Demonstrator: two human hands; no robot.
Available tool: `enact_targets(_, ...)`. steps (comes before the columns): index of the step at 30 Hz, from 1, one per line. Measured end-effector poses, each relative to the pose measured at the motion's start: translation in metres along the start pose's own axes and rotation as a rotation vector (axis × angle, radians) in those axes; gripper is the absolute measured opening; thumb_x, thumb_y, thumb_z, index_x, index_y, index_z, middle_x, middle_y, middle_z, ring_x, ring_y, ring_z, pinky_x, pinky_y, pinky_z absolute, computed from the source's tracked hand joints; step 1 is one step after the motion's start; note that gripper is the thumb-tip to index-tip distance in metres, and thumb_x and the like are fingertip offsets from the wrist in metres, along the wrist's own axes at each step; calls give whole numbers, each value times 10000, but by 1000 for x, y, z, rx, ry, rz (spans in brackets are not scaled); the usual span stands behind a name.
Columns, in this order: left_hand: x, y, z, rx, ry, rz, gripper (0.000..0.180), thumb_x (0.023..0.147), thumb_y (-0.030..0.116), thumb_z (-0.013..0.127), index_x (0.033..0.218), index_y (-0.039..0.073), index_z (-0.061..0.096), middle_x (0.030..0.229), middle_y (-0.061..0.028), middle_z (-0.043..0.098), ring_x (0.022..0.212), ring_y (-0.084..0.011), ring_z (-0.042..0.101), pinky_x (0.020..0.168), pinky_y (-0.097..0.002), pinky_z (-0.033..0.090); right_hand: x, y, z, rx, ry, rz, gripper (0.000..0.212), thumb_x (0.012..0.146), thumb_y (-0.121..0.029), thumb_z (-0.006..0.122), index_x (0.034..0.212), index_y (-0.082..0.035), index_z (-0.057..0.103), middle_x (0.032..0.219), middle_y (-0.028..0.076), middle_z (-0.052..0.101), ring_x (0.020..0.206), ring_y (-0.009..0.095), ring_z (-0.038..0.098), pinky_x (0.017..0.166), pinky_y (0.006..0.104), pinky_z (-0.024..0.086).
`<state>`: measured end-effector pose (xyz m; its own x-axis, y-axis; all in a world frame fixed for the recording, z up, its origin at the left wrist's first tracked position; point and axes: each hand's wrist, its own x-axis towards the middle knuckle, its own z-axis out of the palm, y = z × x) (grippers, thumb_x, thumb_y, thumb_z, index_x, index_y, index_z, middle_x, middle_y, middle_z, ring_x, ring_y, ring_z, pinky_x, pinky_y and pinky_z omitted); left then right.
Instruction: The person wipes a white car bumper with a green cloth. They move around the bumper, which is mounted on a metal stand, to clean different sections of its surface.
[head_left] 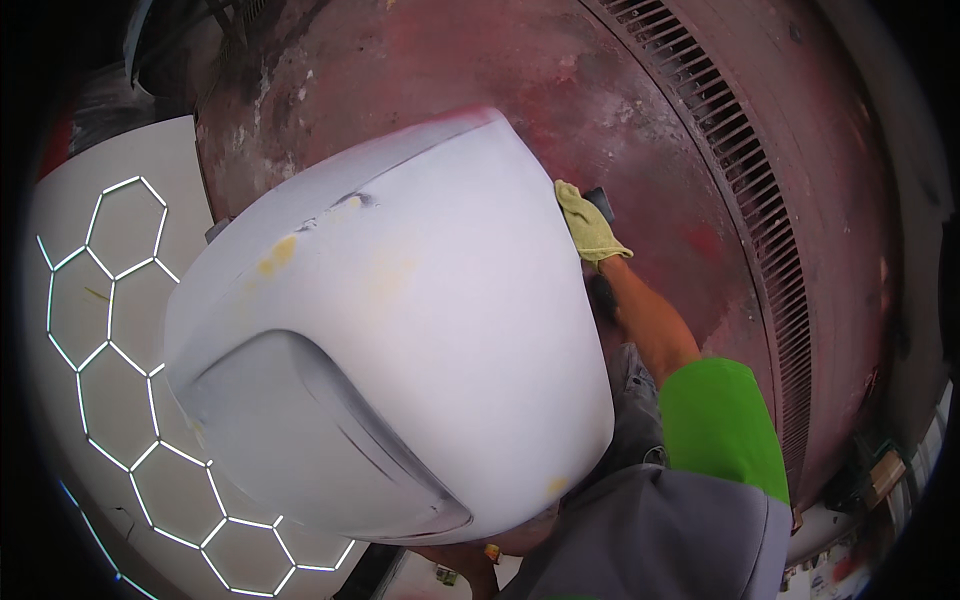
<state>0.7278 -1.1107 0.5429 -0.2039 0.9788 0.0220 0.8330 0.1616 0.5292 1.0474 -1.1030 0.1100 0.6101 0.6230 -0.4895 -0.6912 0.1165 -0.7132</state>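
Yellow glove (588, 228), green sleeve (718, 425), grey vest (660, 535).

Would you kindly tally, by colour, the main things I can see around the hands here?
White: 1, the primed body panel
Yellow: 1, the glove on the right hand
Black: 1, the block under that glove
Red: 1, the stained floor with its grating
Total: 4

A large white primed body panel (400, 330) fills the frame's centre; the gloved right hand (588, 225) presses its right edge, over the red floor (600, 90).
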Motion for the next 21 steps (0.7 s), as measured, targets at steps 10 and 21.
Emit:
enact_targets(10,7,-47,-37,-156,-248,152,549,1093,375,483,1432,-44,376,1328,-205,547,1182,-292,597,1035,-400,482,-210,-45,16,-717,-112,-265,559,1047,-267,514,1536,-19,406,1595,151,390,1476,346,345,1240,449,250)
enact_targets(21,5,-118,-39,-670,-341,167,478,1088,361,517,1400,9,429,1352,-163,532,1191,-265,563,1041,-393,430,-337,-131,131,-780,-45,-727,636,991,-306,595,1543,-47,410,1586,181,393,1468,443,318,1230,563,222)
